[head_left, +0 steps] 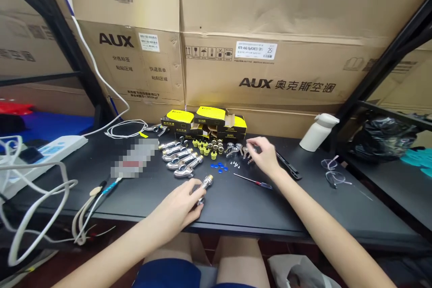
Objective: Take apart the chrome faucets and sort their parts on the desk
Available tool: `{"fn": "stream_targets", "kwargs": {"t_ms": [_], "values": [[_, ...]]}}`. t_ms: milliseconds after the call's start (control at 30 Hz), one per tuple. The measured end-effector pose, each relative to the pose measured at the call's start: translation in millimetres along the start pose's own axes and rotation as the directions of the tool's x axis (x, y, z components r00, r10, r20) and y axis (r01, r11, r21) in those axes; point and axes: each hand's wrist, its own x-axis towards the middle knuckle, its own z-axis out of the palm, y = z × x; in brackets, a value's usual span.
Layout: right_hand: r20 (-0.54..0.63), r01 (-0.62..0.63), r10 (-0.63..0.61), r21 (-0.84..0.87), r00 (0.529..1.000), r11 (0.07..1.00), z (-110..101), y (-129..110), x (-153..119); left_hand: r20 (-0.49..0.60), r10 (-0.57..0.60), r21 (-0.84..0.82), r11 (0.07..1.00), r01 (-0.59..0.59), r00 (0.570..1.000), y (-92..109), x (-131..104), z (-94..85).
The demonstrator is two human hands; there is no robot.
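Note:
My left hand is closed around a chrome tap body with a brass-coloured threaded end, held just above the front of the table; the palm side is hidden. Farther back, my right hand reaches into a cluster of chrome tap handles, its fingertips pinched on a tap handle at the right end. Several more chrome tap bodies lie in a row at the left. Between them stand yellow-green valve cartridges and metal rings. Blue caps and small screws are scattered nearby.
A screwdriver and a long black tool lie at the right, with eyeglasses and a white bottle beyond. Yellow-and-black boxes stand at the back before large cartons. White cables and a power strip occupy the left.

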Motion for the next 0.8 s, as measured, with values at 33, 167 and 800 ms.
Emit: {"fn": "stream_targets", "kwargs": {"t_ms": [33, 167, 800], "values": [[0.075, 0.056, -0.055, -0.015, 0.996, 0.998, 5, -7, 2, 0.029, -0.025, -0.117, 0.993, 0.028, 0.999, -2, 0, -3.9], [0.320, 0.171, -0.140, -0.072, 0.937, 0.983, 31, -29, 15, 0.144, -0.202, -0.616, 0.748, 0.247, 0.969, -20, 6, -22.3], [0.113, 0.038, -0.061, 0.197, 0.992, 0.980, 28, -43, 39, 0.161, -0.328, -0.987, -0.067, 0.147, 0.931, -24, 47, -38.8]]}}
